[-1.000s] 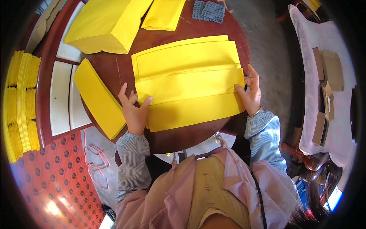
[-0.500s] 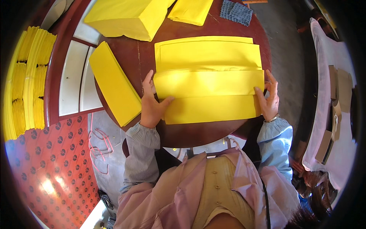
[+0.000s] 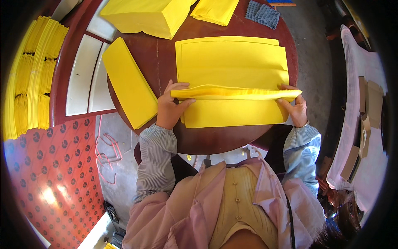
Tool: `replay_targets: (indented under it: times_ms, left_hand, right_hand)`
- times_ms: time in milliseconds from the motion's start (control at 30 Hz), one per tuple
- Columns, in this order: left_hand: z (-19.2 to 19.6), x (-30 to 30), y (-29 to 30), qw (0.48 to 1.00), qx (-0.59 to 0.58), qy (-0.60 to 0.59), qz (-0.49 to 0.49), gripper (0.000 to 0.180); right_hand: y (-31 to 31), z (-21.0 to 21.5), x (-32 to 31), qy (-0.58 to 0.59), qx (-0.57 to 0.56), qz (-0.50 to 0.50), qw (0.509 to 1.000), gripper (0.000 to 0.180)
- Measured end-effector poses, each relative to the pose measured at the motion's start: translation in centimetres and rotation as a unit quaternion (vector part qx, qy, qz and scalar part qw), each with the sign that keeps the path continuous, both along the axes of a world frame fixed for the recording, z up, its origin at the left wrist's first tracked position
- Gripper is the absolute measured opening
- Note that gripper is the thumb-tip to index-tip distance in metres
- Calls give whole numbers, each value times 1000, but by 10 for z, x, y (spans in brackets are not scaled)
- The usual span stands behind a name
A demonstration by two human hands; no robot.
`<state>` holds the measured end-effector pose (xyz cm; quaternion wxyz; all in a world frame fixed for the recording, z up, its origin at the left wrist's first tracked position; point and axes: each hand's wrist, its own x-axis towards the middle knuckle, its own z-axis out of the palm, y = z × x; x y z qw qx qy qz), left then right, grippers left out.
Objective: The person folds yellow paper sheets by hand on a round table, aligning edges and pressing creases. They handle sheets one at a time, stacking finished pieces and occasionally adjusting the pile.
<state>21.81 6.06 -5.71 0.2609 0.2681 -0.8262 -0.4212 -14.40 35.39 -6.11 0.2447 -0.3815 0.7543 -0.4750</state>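
Left hand: the person's bare left hand (image 3: 169, 108), partly curled, thumb below and fingers above, pinching the left end of the fold.
Right hand: the person's bare right hand (image 3: 295, 108), partly curled too, thumb on the near side, fingers mostly hidden behind, pinching the right end of the fold.
Yellow sheet: wide rectangular bright yellow sheet (image 3: 232, 62), thin and layered, paper or cloth unclear; lies on the table in front of the person, between the hands, a second edge showing along its far and left sides.
Fold: long narrow yellow fold (image 3: 236, 93), raised crosswise over the sheet, its far side bowed into a shallow curve; a flat yellow band (image 3: 232, 114) lies on the near side.
Table: round dark reddish-brown table (image 3: 195, 142), bare strip at the near edge.
Left of sheet: long flat yellow folded bundle (image 3: 130, 83), slanted, near the left hand.
Far side of table: big block-shaped yellow stack (image 3: 139, 17), smaller folded yellow piece (image 3: 214, 10) just beside it, grey-blue textured pads (image 3: 262, 14) further right.
Sleeves: blue-and-white striped sleeve covers (image 3: 157, 151), gathered at both wrists.
Far left: tall yellow stack of folded pieces (image 3: 33, 79), beside a white-panelled red-brown cabinet (image 3: 81, 79).
Right side: open brown cardboard boxes (image 3: 373, 103) on pale pinkish cloth (image 3: 352, 54).
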Motion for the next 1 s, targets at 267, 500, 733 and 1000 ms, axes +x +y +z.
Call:
replay_targets:
  times_ms: [267,500,733,1000]
  left_hand:
    - [2,-10,11,980,170,46,91,47]
    - [-1,-12,11,986,120,29,113,68]
    - [-3,-12,3,997,11,-10,82,61]
    - [9,-12,8,988,130,11,81,65]
  right_hand:
    - [-8,9,4,-31,16,-37,999,58]
    - [-23,16,18,42,15,-84,995,68]
    - [-26,7,19,110,-17,-128,985,66]
    - [-25,16,24,133,30,-131,982,65]
